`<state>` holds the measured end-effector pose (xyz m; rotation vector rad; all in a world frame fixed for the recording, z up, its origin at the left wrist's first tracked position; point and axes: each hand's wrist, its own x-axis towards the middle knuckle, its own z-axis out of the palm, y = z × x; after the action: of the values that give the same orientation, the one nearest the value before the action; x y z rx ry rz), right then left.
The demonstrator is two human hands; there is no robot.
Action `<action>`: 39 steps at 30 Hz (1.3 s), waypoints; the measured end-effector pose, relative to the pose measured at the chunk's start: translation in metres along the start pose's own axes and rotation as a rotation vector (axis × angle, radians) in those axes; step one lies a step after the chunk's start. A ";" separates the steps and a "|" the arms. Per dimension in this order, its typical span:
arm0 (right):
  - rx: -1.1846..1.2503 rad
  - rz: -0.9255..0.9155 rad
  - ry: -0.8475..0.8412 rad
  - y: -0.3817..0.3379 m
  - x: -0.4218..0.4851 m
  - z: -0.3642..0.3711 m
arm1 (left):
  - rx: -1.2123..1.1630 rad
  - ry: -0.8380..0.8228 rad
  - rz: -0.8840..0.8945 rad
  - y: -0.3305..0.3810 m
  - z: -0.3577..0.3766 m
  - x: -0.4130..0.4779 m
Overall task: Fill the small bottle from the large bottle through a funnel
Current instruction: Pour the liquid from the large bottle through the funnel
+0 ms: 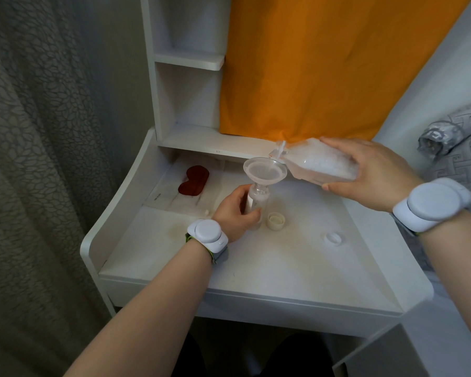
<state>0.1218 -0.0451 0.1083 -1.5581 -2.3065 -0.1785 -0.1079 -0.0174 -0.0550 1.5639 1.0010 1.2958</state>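
Clear glossy plastic large bottle, translucent plastic funnel, smooth white desk.

Very little can be read. A tiny dark mark, perhaps "1/1" or similar, stands on the front edge of the shelf at the back of the white desk, too small to be sure of. A short line of dark print runs along the left edge of the paper sheet lying on the desk, but it is blurred beyond reading. Nothing else shows legible print.
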 end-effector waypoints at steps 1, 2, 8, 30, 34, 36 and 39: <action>0.001 -0.002 0.001 0.000 0.000 0.000 | 0.003 0.001 0.000 0.000 0.000 0.000; 0.000 -0.004 0.002 0.000 0.000 0.000 | 0.006 0.003 0.000 0.000 0.000 0.000; 0.000 -0.004 0.001 0.001 0.000 0.000 | 0.028 0.005 -0.001 -0.002 -0.001 0.001; -0.006 -0.002 -0.002 -0.001 0.000 -0.003 | 0.051 0.020 -0.011 -0.002 -0.001 0.001; -0.006 0.000 0.000 -0.001 0.000 -0.004 | 0.049 0.015 -0.013 -0.002 -0.001 0.000; -0.002 0.000 0.001 -0.001 0.000 -0.004 | 0.049 0.010 -0.010 -0.002 -0.002 0.000; -0.005 -0.004 0.000 -0.001 0.001 -0.004 | 0.045 0.004 -0.009 -0.001 -0.002 0.000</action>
<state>0.1212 -0.0461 0.1124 -1.5556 -2.3115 -0.1847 -0.1100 -0.0173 -0.0556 1.5889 1.0448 1.2786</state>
